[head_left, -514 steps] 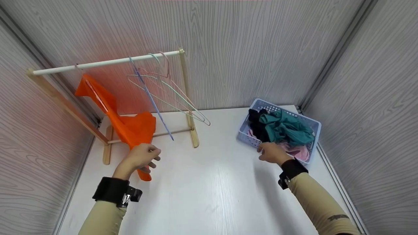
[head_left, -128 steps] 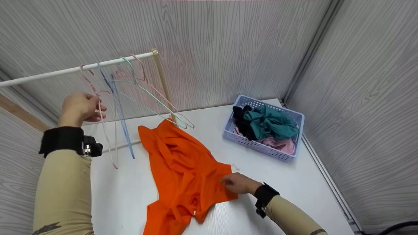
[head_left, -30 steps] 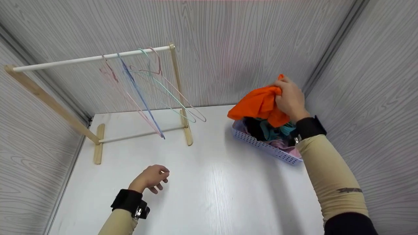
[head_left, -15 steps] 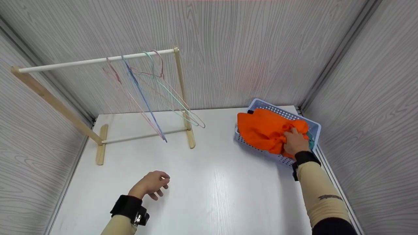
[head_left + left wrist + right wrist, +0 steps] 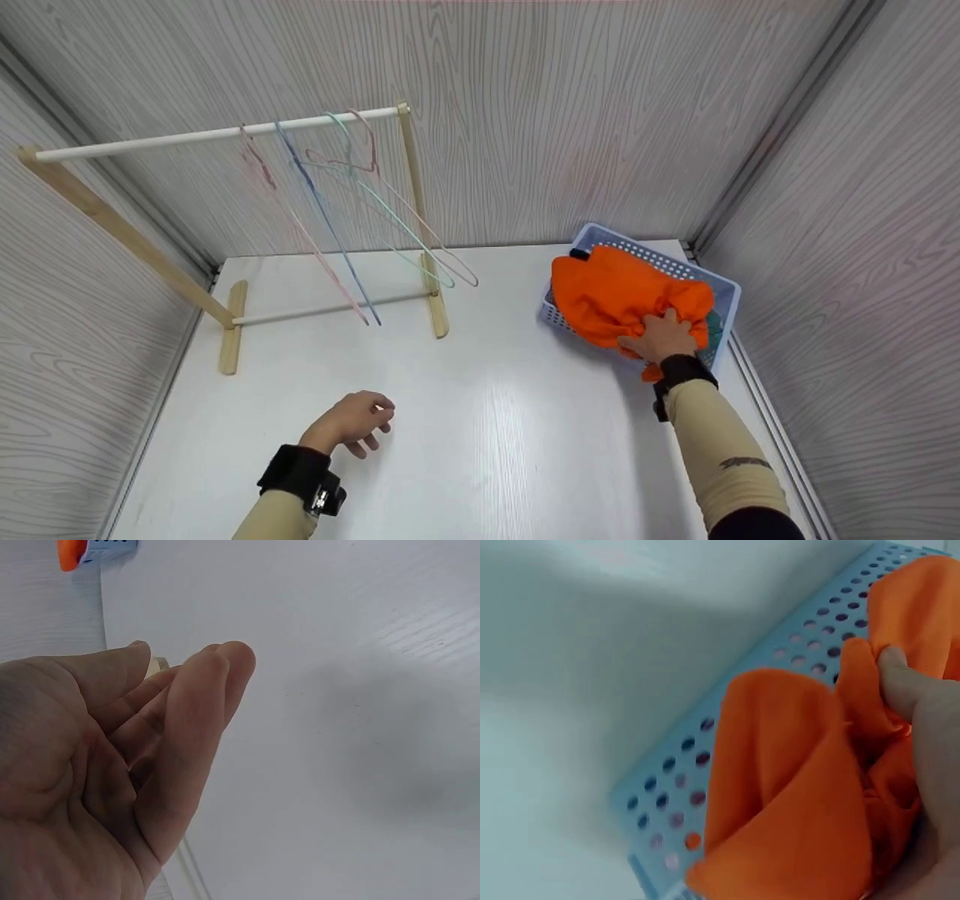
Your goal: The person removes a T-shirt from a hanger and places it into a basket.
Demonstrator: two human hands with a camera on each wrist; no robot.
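An orange T-shirt (image 5: 607, 292) lies bunched over the other clothes in a blue perforated basket (image 5: 726, 289) at the back right. On top of it my right hand (image 5: 664, 337) presses down with fingers spread. In the right wrist view the thumb (image 5: 900, 682) sinks into the orange cloth, and a fold hangs over the basket's side. Out over the front left of the table, my left hand (image 5: 352, 420) holds nothing, its fingers loosely bent. The left wrist view shows only bare palm and fingers.
A wooden rack with a white rail (image 5: 165, 141) stands at the left. From it hang bare hangers: a pink one (image 5: 319, 251), a blue one (image 5: 330, 225), a green one (image 5: 390, 214) and another pink one behind. Walls close in the white table (image 5: 480, 420).
The orange T-shirt, first on a hanger and later spread on the table, was carried by my right hand into the basket. That hand's fingers have since spread; my left hand stays nearly still.
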